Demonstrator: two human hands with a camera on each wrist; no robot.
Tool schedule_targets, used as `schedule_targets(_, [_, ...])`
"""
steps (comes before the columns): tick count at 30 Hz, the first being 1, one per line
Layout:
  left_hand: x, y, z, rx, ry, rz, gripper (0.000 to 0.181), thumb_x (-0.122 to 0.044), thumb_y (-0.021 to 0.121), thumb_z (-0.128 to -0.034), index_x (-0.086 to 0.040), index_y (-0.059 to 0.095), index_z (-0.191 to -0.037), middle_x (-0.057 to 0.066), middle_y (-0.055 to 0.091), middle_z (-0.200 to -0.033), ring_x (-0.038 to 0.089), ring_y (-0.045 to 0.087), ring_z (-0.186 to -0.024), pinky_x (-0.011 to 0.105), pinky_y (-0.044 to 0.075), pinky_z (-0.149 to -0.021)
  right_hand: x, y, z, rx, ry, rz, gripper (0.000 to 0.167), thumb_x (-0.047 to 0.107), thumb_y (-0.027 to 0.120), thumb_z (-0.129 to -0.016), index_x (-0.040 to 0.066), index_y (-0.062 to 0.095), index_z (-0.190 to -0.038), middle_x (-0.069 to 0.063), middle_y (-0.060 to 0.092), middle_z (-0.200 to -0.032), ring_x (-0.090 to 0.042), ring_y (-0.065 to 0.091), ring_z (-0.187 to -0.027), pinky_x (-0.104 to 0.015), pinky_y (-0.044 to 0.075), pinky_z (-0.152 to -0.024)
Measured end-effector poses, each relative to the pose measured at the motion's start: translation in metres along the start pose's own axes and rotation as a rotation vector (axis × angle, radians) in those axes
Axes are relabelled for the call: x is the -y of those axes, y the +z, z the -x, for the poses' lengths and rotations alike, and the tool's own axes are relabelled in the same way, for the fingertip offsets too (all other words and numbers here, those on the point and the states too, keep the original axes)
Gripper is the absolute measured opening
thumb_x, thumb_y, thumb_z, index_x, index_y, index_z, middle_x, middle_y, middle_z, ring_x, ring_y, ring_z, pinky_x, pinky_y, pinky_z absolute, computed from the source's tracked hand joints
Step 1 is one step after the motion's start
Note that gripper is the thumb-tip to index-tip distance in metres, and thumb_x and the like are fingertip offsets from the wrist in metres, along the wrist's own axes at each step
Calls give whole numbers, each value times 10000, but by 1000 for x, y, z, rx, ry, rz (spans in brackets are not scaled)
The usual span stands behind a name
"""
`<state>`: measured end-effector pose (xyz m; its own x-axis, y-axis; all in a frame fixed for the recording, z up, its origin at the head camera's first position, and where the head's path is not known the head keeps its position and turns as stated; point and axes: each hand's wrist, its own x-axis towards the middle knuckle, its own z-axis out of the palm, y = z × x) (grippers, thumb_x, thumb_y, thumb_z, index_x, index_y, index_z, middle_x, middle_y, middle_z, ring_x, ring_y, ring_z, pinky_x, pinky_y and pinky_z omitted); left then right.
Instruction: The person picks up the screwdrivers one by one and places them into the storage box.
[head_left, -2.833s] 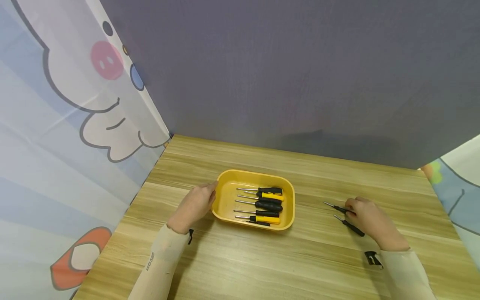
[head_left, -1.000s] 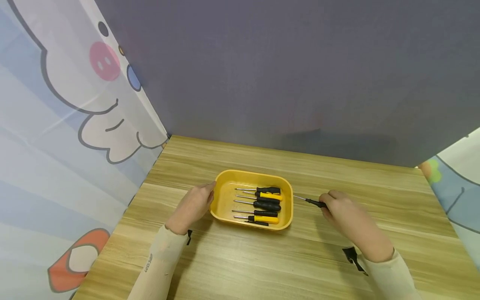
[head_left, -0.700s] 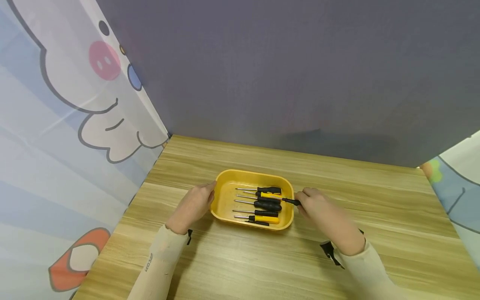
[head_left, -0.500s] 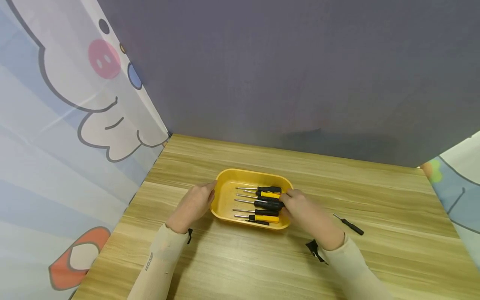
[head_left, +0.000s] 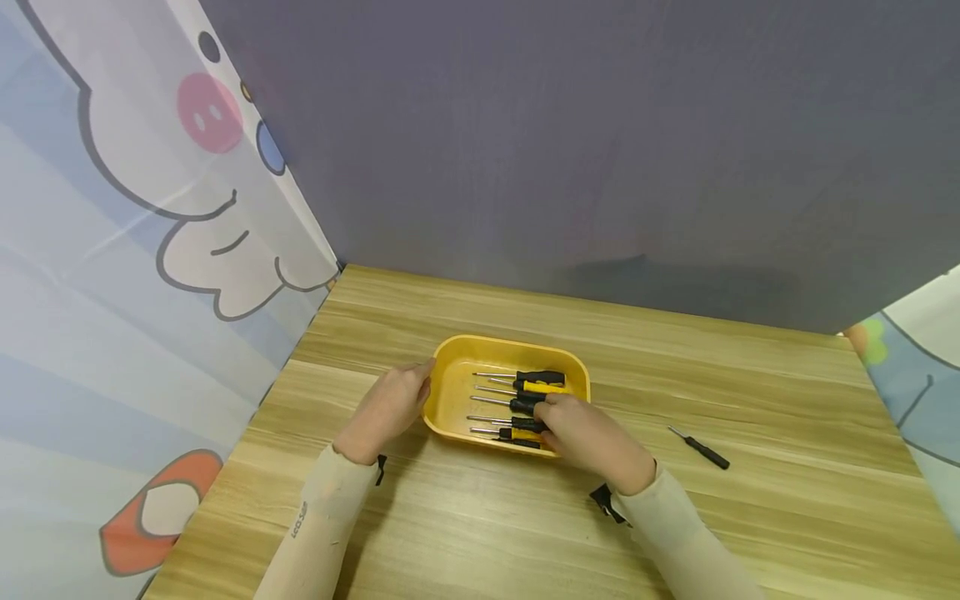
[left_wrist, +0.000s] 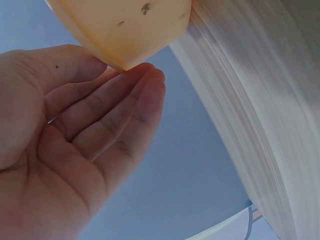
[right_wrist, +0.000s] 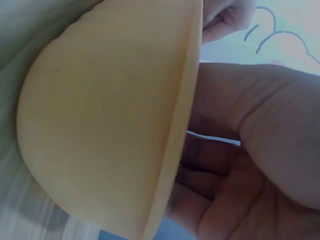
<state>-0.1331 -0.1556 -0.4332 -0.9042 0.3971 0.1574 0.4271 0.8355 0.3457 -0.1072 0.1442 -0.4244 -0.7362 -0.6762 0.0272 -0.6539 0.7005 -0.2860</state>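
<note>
In the head view, my left hand (head_left: 388, 410) pinches the left rim of a yellow plastic tray (head_left: 452, 392); the left wrist view shows thumb and fingers at the tray's corner (left_wrist: 130, 35). My right hand (head_left: 588, 433) reaches over the tray's right side and holds a small black screwdriver low among the others, its handle mostly covered by the fingers. Several screwdrivers lie side by side in the tray, tips to the left, among them a black-handled screwdriver (head_left: 542, 377) at the back. In the right wrist view, the tray wall (right_wrist: 105, 115) hides my right fingertips.
One black screwdriver (head_left: 707, 452) lies on the wooden table (head_left: 480, 525), to the right of the tray. A grey panel (head_left: 570, 150) stands along the table's back edge. A patterned curtain (head_left: 127, 333) hangs at the left.
My right hand has picked up one of the two screwdrivers from the table at the right and carried it left into the tray. The left hand stays at the rim.
</note>
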Motion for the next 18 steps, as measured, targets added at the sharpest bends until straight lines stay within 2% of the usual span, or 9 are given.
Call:
schedule_targets(9, [-1, 0, 0, -18, 21, -4, 343, 24, 646, -941, 124, 614, -1268, 220, 706, -1085, 286, 706, -902, 363, 613, -733, -1, 1, 2, -16, -33, -19, 152, 12, 739, -867, 72, 623, -788, 7, 525, -756, -120, 525, -654, -259, 496, -545])
schedule_targets(18, [-2, -3, 0, -22, 22, -9, 345, 21, 649, -941, 120, 616, -1270, 211, 708, -1085, 284, 705, -918, 371, 612, -746, 0, -14, 14, -17, 39, -59, 61, 15, 732, -887, 47, 687, -915, -36, 609, -871, -166, 592, -755, -293, 544, -614])
